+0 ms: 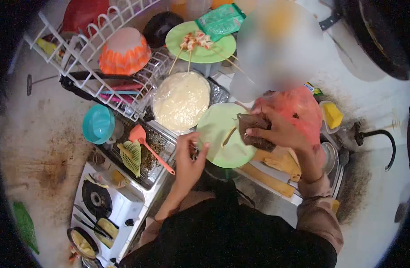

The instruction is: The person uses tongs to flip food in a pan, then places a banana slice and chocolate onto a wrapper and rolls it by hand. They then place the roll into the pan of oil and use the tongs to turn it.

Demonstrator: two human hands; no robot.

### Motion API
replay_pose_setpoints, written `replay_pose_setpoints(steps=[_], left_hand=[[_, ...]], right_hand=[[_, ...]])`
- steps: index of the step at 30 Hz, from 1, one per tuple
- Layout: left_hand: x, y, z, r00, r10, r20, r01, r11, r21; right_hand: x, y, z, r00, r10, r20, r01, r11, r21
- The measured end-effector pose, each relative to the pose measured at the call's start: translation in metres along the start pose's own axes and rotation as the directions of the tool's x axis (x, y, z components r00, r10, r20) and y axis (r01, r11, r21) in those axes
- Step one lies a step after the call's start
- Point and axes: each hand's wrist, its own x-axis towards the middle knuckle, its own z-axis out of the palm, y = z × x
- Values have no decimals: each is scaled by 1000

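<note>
Over the right side of a light green plate [214, 129], my right hand [274, 127] grips a dark brown, flat piece [258, 138] between thumb and fingers. A thin curved strip, dark with a yellowish edge [228, 136], lies on the plate. My left hand [189, 156] is at the plate's left edge, thumb and fingers apart, with nothing seen between them. Behind the plate to the left sits a round, pale stack in clear plastic [181, 102]. A red plastic bag [294, 111] is just behind my right hand.
A green plate [173, 38] with skewers and a green packet [220, 22] stand at the back. At left are a white dish rack [86, 58], a turquoise bowl [98, 123], a coral spatula [144, 142] and a stove [129, 207]. A black tap [383, 134] is at right.
</note>
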Motion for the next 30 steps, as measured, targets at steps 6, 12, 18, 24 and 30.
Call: replay_pose_setpoints(steps=[6,12,18,24,30], left_hand=[[18,32,46,835,-71,546,366,813,-454],[16,40,82,728,-18,685,260,932,-252],[-3,41,119,733,52,678,169,952,-255],[-4,46,136,798,282,532,-176,954,-241],[11,28,152,750,447,488,-516,856,10]], right_hand=[[-50,31,37,973,202,-110,-89,772,630],[-93,70,43,927,215,-307,-4,824,566],[-135,71,36,905,110,-411,-28,979,200],[-148,81,12,915,92,-393,-86,996,34],[-125,132,-3,920,-132,-370,-4,939,-344]])
